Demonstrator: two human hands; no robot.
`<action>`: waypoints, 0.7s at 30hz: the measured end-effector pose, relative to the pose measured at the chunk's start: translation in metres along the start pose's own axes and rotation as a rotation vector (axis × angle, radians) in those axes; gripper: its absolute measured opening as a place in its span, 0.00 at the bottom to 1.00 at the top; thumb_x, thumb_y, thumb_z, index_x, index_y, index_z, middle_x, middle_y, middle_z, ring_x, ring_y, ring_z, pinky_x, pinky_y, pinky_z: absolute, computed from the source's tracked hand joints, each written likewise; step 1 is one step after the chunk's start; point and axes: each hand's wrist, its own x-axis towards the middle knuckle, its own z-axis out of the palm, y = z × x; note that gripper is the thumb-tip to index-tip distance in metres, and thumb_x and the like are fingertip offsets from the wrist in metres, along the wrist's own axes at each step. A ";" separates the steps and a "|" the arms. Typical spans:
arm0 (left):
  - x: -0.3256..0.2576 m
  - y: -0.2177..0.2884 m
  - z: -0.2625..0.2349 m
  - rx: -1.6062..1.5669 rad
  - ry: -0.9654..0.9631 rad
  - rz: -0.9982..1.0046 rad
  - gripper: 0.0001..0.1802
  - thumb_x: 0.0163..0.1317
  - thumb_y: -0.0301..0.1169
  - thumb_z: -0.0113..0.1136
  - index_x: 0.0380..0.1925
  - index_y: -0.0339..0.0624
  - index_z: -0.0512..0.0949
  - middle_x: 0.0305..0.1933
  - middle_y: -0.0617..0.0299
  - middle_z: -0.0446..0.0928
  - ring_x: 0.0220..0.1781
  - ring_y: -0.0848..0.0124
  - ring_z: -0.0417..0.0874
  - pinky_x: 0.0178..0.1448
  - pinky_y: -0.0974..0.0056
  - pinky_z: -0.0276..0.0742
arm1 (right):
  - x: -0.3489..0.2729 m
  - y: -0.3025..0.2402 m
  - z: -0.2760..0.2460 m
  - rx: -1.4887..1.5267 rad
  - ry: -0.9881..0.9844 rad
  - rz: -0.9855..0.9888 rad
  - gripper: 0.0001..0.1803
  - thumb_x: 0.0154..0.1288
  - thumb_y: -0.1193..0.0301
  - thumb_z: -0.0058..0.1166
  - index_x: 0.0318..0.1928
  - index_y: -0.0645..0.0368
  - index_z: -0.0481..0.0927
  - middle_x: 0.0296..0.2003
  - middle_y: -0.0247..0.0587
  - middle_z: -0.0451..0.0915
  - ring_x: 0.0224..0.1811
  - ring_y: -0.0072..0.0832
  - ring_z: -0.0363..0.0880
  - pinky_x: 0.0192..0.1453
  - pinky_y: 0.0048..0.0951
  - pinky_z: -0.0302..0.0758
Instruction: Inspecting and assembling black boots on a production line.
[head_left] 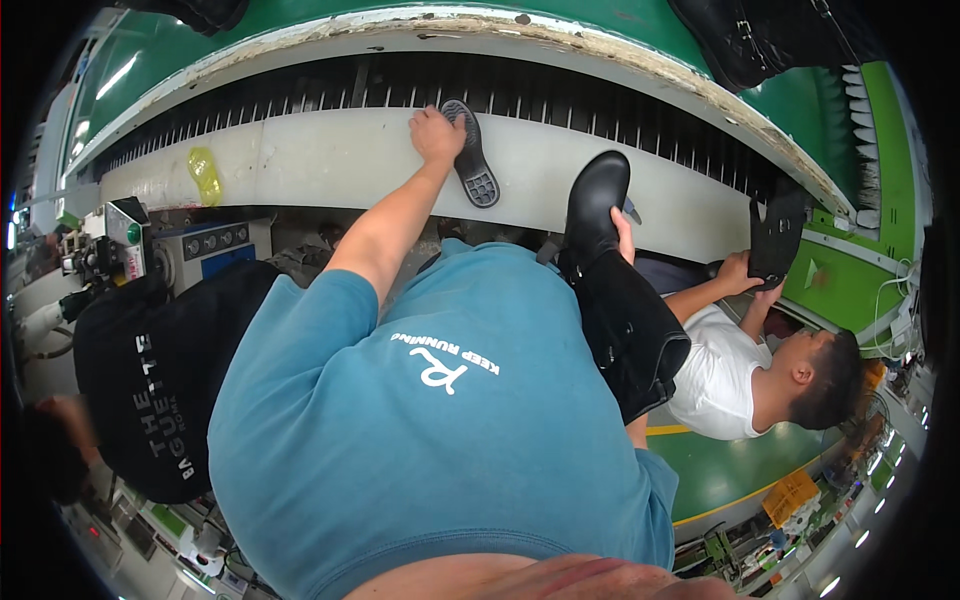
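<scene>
The black rubber outsole (471, 152) lies tread-up on the white conveyor belt (320, 160); it looks light, flexible and grippy, best pinched at its edge. The left hand (436, 134) rests curled against its heel end. The right hand (622, 235) clasps a black shoe (594, 205), glossy and probably stiffer.

Your left hand (436, 135) lies flat on the white conveyor belt (330, 160), fingertips touching a black shoe sole (472, 152) just right of it. Your right hand (622, 235) grips a black boot (597, 205) by the shaft, toe up & over the belt. Right of that grip, a co-worker (745, 370) in white holds a dark flat part (776, 235). Yellow scrap (205, 173) lies well left of your left hand.
</scene>
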 end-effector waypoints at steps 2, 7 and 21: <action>0.011 -0.014 -0.001 0.089 -0.041 -0.016 0.40 0.63 0.55 0.78 0.64 0.38 0.80 0.63 0.45 0.78 0.67 0.45 0.79 0.70 0.45 0.80 | -0.004 0.011 -0.009 0.006 0.054 0.016 0.31 0.78 0.51 0.59 0.66 0.63 0.79 0.53 0.52 0.87 0.51 0.40 0.89 0.56 0.41 0.87; 0.019 -0.009 0.001 0.018 -0.149 -0.002 0.36 0.59 0.52 0.83 0.60 0.41 0.82 0.61 0.47 0.78 0.66 0.48 0.80 0.70 0.48 0.80 | -0.016 0.010 -0.014 0.157 0.040 0.118 0.32 0.78 0.49 0.59 0.67 0.63 0.79 0.54 0.53 0.87 0.52 0.41 0.89 0.57 0.42 0.86; -0.038 0.122 -0.168 -1.549 -0.667 0.441 0.10 0.84 0.27 0.58 0.49 0.41 0.65 0.61 0.35 0.87 0.58 0.63 0.92 0.58 0.60 0.92 | -0.026 -0.106 0.077 0.428 -0.386 0.237 0.44 0.80 0.39 0.43 0.73 0.69 0.74 0.60 0.66 0.84 0.57 0.53 0.87 0.62 0.49 0.85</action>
